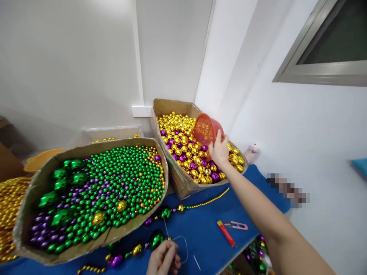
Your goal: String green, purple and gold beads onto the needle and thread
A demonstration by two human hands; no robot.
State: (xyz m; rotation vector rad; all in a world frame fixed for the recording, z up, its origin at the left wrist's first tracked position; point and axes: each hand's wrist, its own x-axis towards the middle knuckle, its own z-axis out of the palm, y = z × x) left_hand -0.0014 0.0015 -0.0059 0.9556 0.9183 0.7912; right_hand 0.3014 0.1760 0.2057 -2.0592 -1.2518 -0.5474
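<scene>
My right hand [220, 149] grips the rim of a red plastic basket [204, 129], tilted on its side over a carton [183, 183] of shiny gold and purple balls [195, 151]. Low in the view, the fingers of my left hand [163, 259] are pinched round a thin needle [166, 228] that points up, with a small gold bead at the fingertips. From there a pale thread [187, 248] loops to the right. Just beyond this hand lies a string of beads with a big green ball [156, 239]; whether the thread joins it I cannot tell.
At left stands a carton [164, 168] of green, purple and gold beads. Pink thread snips [237, 225] and a red-and-yellow stick-shaped item [226, 233] lie on the blue cloth [206, 217]. White walls close in behind, with a window frame [315, 74] at upper right.
</scene>
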